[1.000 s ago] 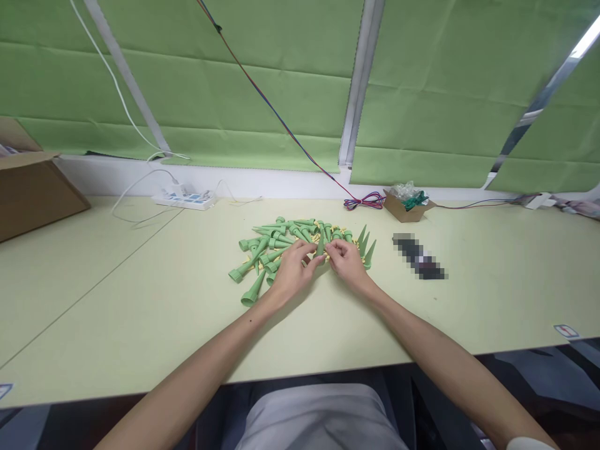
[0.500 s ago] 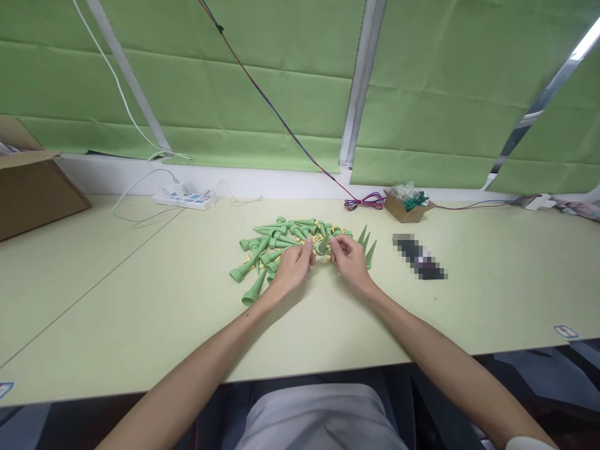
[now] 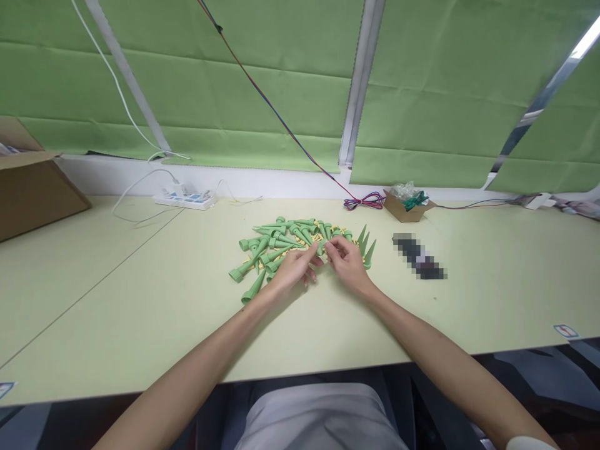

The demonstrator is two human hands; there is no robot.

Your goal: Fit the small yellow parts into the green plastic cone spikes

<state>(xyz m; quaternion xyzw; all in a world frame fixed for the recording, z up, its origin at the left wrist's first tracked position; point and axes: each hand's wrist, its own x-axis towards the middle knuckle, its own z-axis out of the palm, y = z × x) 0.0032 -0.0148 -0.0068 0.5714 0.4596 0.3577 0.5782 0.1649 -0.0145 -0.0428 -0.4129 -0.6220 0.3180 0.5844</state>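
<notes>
My left hand and my right hand meet at the front of a pile on the table. Between their fingertips is a green plastic watering spike, pinched by both and partly covered. Loose green watering spikes with wide round caps lie to the left of my left hand and behind it. Small yellow plastic parts are scattered among them. Just right of my right hand, several green spikes point upward; their bases are partly hidden.
A small cardboard box with plastic bags stands at the back right, beside a coiled red-and-blue wire. A blurred dark object lies on the right. At the back left are a white power strip and a large cardboard box.
The spike between my hands has turned from pointing upward to tipped, so less of it shows. My left hand has shifted slightly right, its lower fingers loosening.
</notes>
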